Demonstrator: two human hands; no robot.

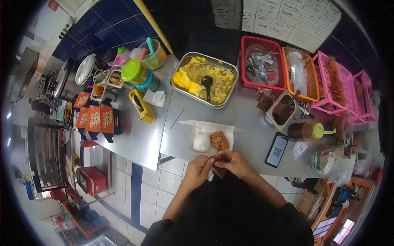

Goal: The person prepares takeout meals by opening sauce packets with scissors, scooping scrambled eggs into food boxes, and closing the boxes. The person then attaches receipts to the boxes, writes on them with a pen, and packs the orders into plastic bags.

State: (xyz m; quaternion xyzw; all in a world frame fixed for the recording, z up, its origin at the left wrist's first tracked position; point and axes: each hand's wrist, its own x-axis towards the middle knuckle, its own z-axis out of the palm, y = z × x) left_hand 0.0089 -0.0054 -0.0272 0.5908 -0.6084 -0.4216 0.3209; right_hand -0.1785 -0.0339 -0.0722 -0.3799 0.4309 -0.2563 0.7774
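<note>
A small clear packet with brown contents (221, 158) is pinched between my left hand (198, 171) and my right hand (239, 166), close together at the table's front edge. The fingers of both hands are closed on it. Just beyond them lies an open white box (192, 141) holding a white mound of rice (201, 142) and a piece of brown fried food (219, 141). Behind the box, a metal tray (217, 105) contains yellow and brownish food, with a black spoon (207, 84) resting in it.
A phone (276, 150) lies right of the box, near a metal sauce container (282, 110) and a lidded jar (303, 131). Red (245, 82) and orange baskets stand behind. On the left are a yellow tape dispenser (144, 110), printed boxes (100, 119) and green-lidded tubs (133, 71).
</note>
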